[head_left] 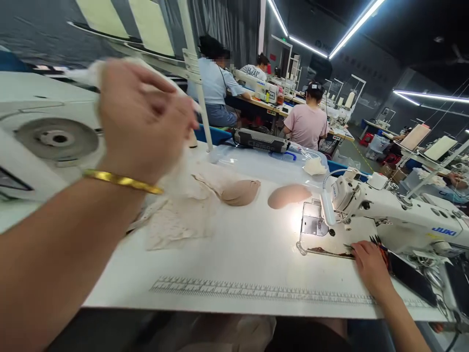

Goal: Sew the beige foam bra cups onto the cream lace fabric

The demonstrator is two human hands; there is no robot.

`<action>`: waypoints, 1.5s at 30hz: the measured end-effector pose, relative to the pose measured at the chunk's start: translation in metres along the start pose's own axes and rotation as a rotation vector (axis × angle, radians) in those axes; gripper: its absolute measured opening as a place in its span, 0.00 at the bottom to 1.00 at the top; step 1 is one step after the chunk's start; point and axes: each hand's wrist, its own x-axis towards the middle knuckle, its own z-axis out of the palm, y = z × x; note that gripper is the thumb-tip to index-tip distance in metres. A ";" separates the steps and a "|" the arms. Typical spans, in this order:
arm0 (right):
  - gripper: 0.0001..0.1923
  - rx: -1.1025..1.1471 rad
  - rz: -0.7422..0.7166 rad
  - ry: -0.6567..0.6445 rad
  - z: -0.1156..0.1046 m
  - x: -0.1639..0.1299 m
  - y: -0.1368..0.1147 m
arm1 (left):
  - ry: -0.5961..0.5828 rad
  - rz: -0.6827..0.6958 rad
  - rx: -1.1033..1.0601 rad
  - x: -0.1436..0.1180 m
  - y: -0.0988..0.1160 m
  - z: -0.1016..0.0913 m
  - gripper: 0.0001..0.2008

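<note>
My left hand (pixel 142 117) is raised over the left side of the table, blurred by motion, with its fingers curled in. A thin pale cloth (pixel 176 173) seems to hang from it, smeared. Below lie crumpled off-white fabric pieces (pixel 179 222). Right of these sits a beige moulded cup (pixel 240 192) with fabric attached, then a second smooth beige cup (pixel 289 195) by the needle plate. My right hand (pixel 370 264) rests low at the sewing machine bed, fingers bent over something mostly hidden; a thin grey point shows at the fingertips, and dark spiky tips with orange lie beside it.
A white sewing machine (pixel 399 210) with a lit lamp stands at right, a black phone (pixel 412 278) before it. A printed ruler (pixel 256 291) runs along the front edge. Behind are a clear plastic bin lid (pixel 238 159) and a thread stand pole (pixel 200 88). Several people sit farther back.
</note>
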 end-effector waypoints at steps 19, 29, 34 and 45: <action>0.17 0.017 -0.268 0.259 -0.003 0.053 -0.171 | -0.839 -0.604 -0.392 -0.134 -0.061 0.130 0.42; 0.17 0.001 -0.053 0.057 -0.016 -0.001 -0.100 | -0.652 -0.002 0.654 -0.088 -0.052 0.050 0.27; 0.26 -0.146 -0.027 0.094 -0.020 -0.018 -0.050 | -0.739 0.438 0.710 -0.090 -0.061 0.079 0.29; 0.11 0.399 -0.061 -0.085 -0.020 0.008 -0.098 | -1.104 0.390 0.407 -0.121 -0.049 0.088 0.02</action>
